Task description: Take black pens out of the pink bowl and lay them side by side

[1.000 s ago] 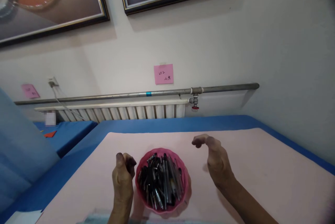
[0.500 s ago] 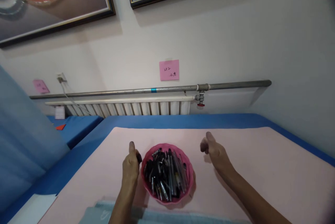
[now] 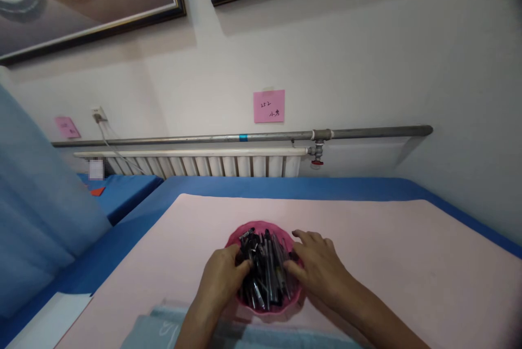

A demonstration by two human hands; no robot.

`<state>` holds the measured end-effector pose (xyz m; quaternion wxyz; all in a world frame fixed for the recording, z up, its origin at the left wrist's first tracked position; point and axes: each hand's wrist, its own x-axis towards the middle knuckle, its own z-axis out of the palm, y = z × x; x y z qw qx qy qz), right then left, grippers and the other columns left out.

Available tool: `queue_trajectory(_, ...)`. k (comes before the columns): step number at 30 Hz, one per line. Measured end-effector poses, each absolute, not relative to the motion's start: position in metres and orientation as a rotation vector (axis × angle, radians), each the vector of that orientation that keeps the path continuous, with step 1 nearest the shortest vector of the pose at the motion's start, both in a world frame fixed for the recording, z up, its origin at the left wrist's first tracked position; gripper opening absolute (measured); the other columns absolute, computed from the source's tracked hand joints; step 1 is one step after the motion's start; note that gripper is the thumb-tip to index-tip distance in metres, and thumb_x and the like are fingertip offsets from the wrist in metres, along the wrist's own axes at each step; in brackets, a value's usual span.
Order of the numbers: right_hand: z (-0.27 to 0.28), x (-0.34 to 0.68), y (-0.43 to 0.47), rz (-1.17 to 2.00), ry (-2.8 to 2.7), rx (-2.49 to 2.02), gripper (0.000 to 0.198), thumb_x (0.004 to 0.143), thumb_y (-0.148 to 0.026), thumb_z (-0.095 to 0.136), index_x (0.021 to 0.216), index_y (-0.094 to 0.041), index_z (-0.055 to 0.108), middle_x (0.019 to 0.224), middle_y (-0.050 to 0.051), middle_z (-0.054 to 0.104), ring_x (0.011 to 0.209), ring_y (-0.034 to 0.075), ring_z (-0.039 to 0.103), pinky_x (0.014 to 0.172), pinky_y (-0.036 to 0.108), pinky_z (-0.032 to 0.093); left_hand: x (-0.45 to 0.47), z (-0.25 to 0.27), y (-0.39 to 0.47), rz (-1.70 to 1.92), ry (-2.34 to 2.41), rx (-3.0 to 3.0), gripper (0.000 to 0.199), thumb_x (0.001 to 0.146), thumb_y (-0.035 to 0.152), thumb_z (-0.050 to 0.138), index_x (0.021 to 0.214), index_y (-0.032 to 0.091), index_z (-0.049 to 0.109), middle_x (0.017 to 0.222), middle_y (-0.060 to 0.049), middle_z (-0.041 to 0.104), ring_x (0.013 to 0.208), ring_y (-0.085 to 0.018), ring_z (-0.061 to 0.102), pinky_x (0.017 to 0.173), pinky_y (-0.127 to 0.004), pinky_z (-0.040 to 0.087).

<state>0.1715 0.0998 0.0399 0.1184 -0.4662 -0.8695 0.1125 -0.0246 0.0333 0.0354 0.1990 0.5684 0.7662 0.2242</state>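
Observation:
A round pink plastic basket (image 3: 267, 310) with a scalloped rim holds many pens (image 3: 267, 273), black and clear, heaped lengthwise. My left hand (image 3: 222, 275) comes over the basket's left side, thumb and forefinger apart at the pens; its other fingertips are hidden. On the right side, my right hand (image 3: 320, 262) reaches over the rim with fingers spread and the thumb above the pens. Neither hand visibly grips a pen.
The basket stands on a pink sheet (image 3: 379, 251) over a blue bed (image 3: 293, 188). Folded light-blue cloth (image 3: 244, 335) lies at the near edge, white paper (image 3: 53, 319) at left. Behind are a radiator (image 3: 228, 166), a pipe (image 3: 371, 133) and a blue curtain (image 3: 36, 218).
Both hands have moved inward from beside the basket to its rim and the pens, and my right hand has opened its fingers. The view has shifted slightly.

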Motion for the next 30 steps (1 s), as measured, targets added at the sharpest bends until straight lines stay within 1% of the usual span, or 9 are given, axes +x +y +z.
queue_trajectory(3, 0.032, 0.166, 0.098, 0.403, -2.539, -1.394, 0.034, 0.074, -0.034, 0.056, 0.104, -0.021, 0.065, 0.117, 0.011, 0.057, 0.104, 0.03, 0.046, 0.083, 0.039, 0.034, -0.018, 0.039, 0.03, 0.496, 2.187, 1.573, 0.014, 0.069, 0.03, 0.057, 0.076, 0.02, 0.064, 0.076, -0.004, 0.07, 0.067, -0.017, 0.06, 0.057, -0.024, 0.033)
queue_trajectory(5, 0.026, 0.165, 0.1, 0.451, -2.507, -1.377, 0.035, 0.074, -0.034, 0.056, 0.105, -0.021, 0.064, 0.117, 0.01, 0.056, 0.103, 0.029, 0.046, 0.083, 0.039, 0.034, -0.017, 0.039, 0.029, 0.462, 2.221, 1.548, 0.016, 0.065, 0.032, 0.061, 0.075, 0.019, 0.065, 0.075, -0.008, 0.07, 0.066, -0.02, 0.061, 0.056, -0.027, 0.033)
queue_trajectory(10, 0.02, 0.164, 0.106, 0.488, -2.467, -1.35, 0.028, 0.074, -0.031, 0.055, 0.097, -0.02, 0.065, 0.117, 0.01, 0.055, 0.103, 0.029, 0.046, 0.085, 0.04, 0.035, -0.015, 0.032, 0.029, 0.527, 2.238, 1.546, 0.01, 0.062, 0.027, 0.06, 0.066, 0.019, 0.066, 0.071, -0.011, 0.07, 0.066, -0.025, 0.062, 0.058, -0.03, 0.036)
queue_trajectory(17, 0.022, 0.165, 0.108, 0.52, -2.465, -1.339, 0.022, 0.078, -0.021, 0.043, 0.083, -0.018, 0.064, 0.091, 0.007, 0.061, 0.083, 0.022, 0.053, 0.074, 0.034, 0.038, -0.012, 0.032, 0.031, 0.494, 2.264, 1.584, 0.018, 0.069, 0.022, 0.049, 0.069, 0.016, 0.066, 0.074, -0.016, 0.07, 0.07, -0.027, 0.064, 0.062, -0.033, 0.039)
queue_trajectory(22, 0.023, 0.165, 0.109, 0.542, -2.457, -1.358, 0.018, 0.077, -0.021, 0.045, 0.074, -0.018, 0.063, 0.092, 0.007, 0.061, 0.085, 0.021, 0.054, 0.076, 0.034, 0.04, -0.011, 0.031, 0.03, 0.461, 2.269, 1.63, 0.018, 0.069, 0.021, 0.049, 0.07, 0.015, 0.065, 0.077, -0.02, 0.069, 0.072, -0.031, 0.064, 0.063, -0.036, 0.039)
queue_trajectory(25, 0.031, 0.166, 0.109, 0.547, -2.377, -1.355, 0.016, 0.076, -0.02, 0.046, 0.07, -0.017, 0.06, 0.117, 0.011, 0.056, 0.107, 0.027, 0.049, 0.086, 0.038, 0.039, -0.016, 0.031, 0.031, 0.582, 2.207, 1.572, 0.014, 0.069, 0.019, 0.049, 0.06, 0.017, 0.06, 0.068, -0.013, 0.066, 0.067, -0.027, 0.061, 0.061, -0.033, 0.038)
queue_trajectory(27, 0.039, 0.165, 0.104, 0.544, -2.288, -1.281, 0.014, 0.077, -0.02, 0.047, 0.069, -0.017, 0.058, 0.125, 0.012, 0.052, 0.115, 0.028, 0.044, 0.091, 0.04, 0.037, -0.019, 0.034, 0.031, 0.83, 2.089, 1.406, 0.017, 0.071, 0.023, 0.052, 0.055, 0.018, 0.053, 0.057, -0.005, 0.06, 0.058, -0.02, 0.056, 0.056, -0.028, 0.036)
queue_trajectory(28, 0.043, 0.164, 0.1, 0.557, -2.26, -1.219, 0.013, 0.078, -0.021, 0.046, 0.071, -0.018, 0.057, 0.12, 0.012, 0.055, 0.112, 0.027, 0.047, 0.09, 0.039, 0.039, -0.021, 0.036, 0.031, 0.982, 1.979, 1.286, 0.02, 0.073, 0.027, 0.053, 0.055, 0.019, 0.051, 0.053, -0.001, 0.055, 0.053, -0.016, 0.052, 0.052, -0.026, 0.035)
queue_trajectory(30, 0.049, 0.162, 0.091, 0.675, -2.277, -1.1, 0.014, 0.082, -0.023, 0.042, 0.075, -0.02, 0.055, 0.093, 0.008, 0.064, 0.087, 0.022, 0.058, 0.076, 0.035, 0.045, -0.022, 0.041, 0.031, 1.253, 1.674, 1.022, 0.023, 0.074, 0.035, 0.057, 0.06, 0.018, 0.051, 0.05, 0.004, 0.049, 0.046, -0.01, 0.046, 0.046, -0.022, 0.033)
